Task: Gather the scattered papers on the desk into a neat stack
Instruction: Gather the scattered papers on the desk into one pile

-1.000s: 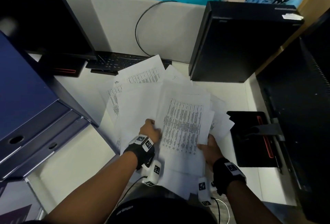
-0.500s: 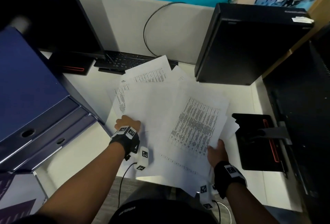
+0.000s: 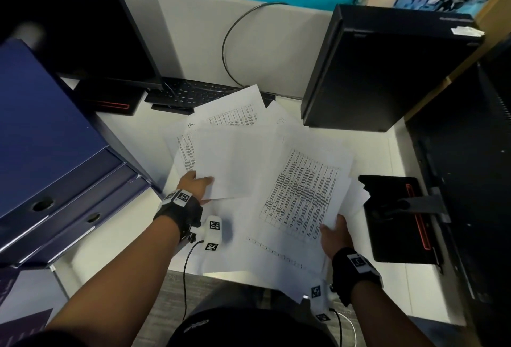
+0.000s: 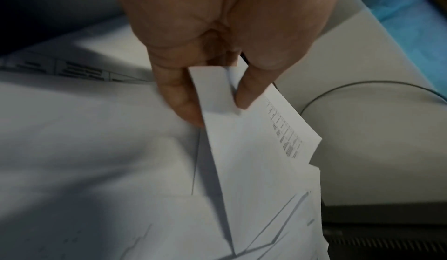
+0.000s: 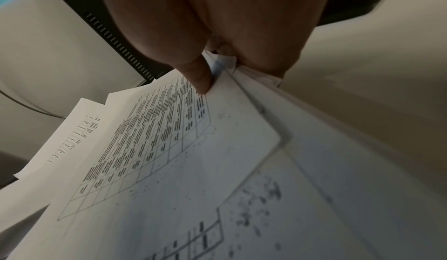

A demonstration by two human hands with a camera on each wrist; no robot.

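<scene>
Several white sheets of paper [image 3: 249,136] lie fanned over the white desk [image 3: 392,158]. My left hand [image 3: 197,183] pinches the near left corner of a blank sheet [image 3: 235,164]; the left wrist view has thumb and fingers [image 4: 179,99] on that corner [image 4: 217,99]. My right hand [image 3: 336,232] grips the near right edge of a bundle topped by a printed table sheet [image 3: 301,194]. In the right wrist view the thumb [image 5: 198,76] presses on that table sheet [image 5: 154,145], and the other fingers are hidden under the bundle.
A blue file box [image 3: 49,153] stands at the left. A dark monitor [image 3: 83,28] and keyboard [image 3: 193,95] sit at the back, a black computer tower [image 3: 381,70] at back right, a black monitor base [image 3: 395,216] at right. One sheet overhangs the desk's near edge [image 3: 249,274].
My left hand moved left off the table sheet and took the blank sheet's corner. The bundle in my right hand tilted to the right.
</scene>
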